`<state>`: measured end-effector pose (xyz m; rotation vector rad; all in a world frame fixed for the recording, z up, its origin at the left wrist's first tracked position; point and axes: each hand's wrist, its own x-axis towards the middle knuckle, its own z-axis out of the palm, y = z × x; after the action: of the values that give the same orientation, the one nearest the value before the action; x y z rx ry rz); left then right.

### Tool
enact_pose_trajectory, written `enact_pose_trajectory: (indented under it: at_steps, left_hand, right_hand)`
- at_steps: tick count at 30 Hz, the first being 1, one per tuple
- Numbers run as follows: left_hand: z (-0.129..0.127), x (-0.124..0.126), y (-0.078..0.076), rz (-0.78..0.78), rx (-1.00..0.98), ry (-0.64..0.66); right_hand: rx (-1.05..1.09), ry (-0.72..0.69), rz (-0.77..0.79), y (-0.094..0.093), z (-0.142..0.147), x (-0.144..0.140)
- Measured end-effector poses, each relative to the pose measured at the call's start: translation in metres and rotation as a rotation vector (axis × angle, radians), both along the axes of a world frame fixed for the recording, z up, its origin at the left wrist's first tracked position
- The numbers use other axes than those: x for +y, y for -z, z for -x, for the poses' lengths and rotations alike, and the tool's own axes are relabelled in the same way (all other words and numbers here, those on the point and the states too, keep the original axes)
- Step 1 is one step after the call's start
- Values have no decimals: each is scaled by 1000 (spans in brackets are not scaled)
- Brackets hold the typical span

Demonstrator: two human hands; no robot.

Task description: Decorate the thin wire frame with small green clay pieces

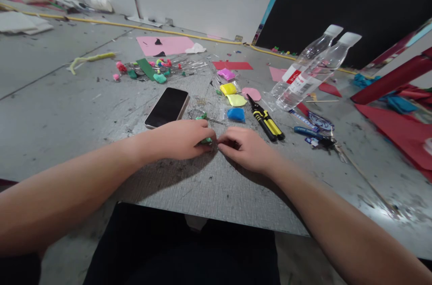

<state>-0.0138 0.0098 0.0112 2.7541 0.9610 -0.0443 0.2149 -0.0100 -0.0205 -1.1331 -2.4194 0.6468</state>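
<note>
My left hand [184,139] is curled just above the front of the table, gripping a small lump of green clay [205,140] that shows between its fingers. My right hand [245,146] faces it, thumb and fingertips pinched together; whatever is between them is too small to make out. The fingertips of both hands almost meet. Just beyond them lies a thin wire loop [194,113] with more green clay [202,116] on it. A phone [168,107] with a dark screen lies flat beside my left hand, and a blue clay packet [236,114] sits behind my right.
Black-and-yellow pliers [265,118] lie right of yellow [228,89] and purple clay packets [226,74]. Two clear bottles [300,82] stand farther right, near blue-handled pliers [308,132]. Wires with coloured clay tips [162,67] are heaped at the back left by pink paper [175,45].
</note>
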Motion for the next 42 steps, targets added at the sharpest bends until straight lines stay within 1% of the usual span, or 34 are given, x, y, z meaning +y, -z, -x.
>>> enact_pose_trajectory:
  at_steps: [15,23,25,28,30,32,34,38,42]
  left_hand:
    - [-1,5,2,-18,1,14]
    - [-1,6,2,-18,-95,26]
    - [-3,7,1,-14,-130,27]
    - [-4,6,0,12,-204,28]
    - [-4,6,0,37,-248,37]
    - [-4,5,1,53,-298,60]
    - [-3,5,2,51,-361,99]
    - [-3,4,4,25,-439,184]
    - [-2,5,3,-29,-474,205]
  right_hand:
    - [2,-16,-21,3,-1,1]
    - [30,4,-55,3,0,1]
    - [56,31,-83,5,0,2]
    - [106,116,-112,7,-1,4]
    - [135,168,-110,8,-2,6]
    - [144,186,-96,8,-4,8]
    - [136,151,-83,8,-4,8]
    - [137,24,-77,7,-3,6]
    - [149,-12,-70,6,-2,2]
